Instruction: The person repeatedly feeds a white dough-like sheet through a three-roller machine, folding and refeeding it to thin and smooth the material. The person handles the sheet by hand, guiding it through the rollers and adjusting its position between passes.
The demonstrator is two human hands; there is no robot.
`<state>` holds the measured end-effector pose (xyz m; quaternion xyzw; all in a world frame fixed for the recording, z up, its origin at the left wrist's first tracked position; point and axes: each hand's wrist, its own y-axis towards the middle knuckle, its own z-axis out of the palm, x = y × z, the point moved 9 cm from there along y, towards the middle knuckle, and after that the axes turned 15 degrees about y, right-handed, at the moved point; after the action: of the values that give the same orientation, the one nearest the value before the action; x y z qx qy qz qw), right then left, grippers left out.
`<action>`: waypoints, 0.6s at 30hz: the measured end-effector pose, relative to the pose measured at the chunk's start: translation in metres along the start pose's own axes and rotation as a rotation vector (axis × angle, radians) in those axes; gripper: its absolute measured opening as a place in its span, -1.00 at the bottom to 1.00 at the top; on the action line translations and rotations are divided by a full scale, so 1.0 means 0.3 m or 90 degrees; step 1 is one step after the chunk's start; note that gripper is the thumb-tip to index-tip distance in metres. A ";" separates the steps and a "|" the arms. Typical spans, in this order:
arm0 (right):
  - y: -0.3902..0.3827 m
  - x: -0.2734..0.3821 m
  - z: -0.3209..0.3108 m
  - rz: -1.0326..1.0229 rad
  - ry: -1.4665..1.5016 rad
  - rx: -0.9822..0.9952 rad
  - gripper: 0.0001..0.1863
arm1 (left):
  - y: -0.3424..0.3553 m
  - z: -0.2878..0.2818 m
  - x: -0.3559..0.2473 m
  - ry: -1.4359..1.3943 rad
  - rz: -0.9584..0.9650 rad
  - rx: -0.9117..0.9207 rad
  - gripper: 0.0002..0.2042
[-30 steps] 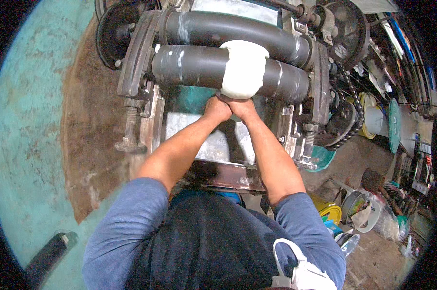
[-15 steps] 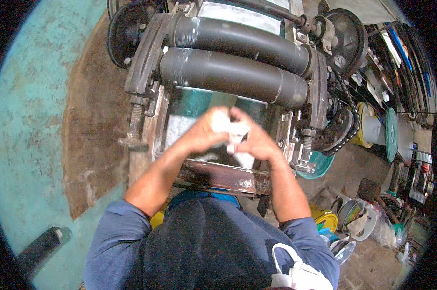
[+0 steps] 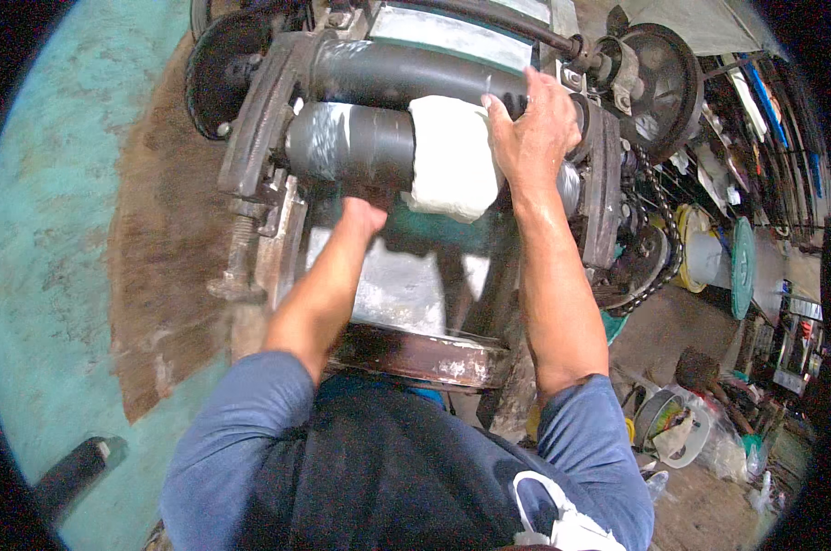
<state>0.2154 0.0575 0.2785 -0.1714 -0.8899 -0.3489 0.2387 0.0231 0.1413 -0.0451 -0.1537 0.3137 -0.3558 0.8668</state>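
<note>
The 2 hands are apart; the right hand is spread over the right part of the 2 rollers, fingers reaching to the far side and thumb at the right edge of a white slab, though whether the thumb touches it I cannot tell; the left hand is lower and to the left, its fingers hidden under the near roller, so I cannot tell whether it grips anything; the white slab hangs over the near roller, right of its middle, and covers that stretch of it; the far roller lies just behind; the right forearm blocks part of the view of the near roller's right end and of the pale metal tray below; a rusty crossbar stands between the person and the tray; the left side frame and right side frame close in the rollers at both ends; beyond them are a dark wheel on the far left, a spoked wheel on the far right and a chain below it; farther right stand a white bucket and a green lid; a black cylinder lies on the near left floor.
</note>
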 end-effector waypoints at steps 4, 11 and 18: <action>-0.228 0.094 0.040 -0.038 -0.054 0.177 -0.22 | 0.114 0.344 -0.024 -0.117 -0.054 0.262 -0.65; -0.676 -0.126 0.038 0.265 0.412 -0.007 -0.63 | 0.008 0.207 0.128 0.055 -0.164 0.021 -0.65; -0.852 -0.548 0.460 0.909 0.782 0.000 -0.78 | -0.299 0.091 0.055 0.776 -0.063 -0.010 -0.67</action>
<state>0.1888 -0.0468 -0.0376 -0.4625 -0.2926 -0.1495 0.8235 0.0033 0.0680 0.0123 0.0565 0.7482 -0.4175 0.5125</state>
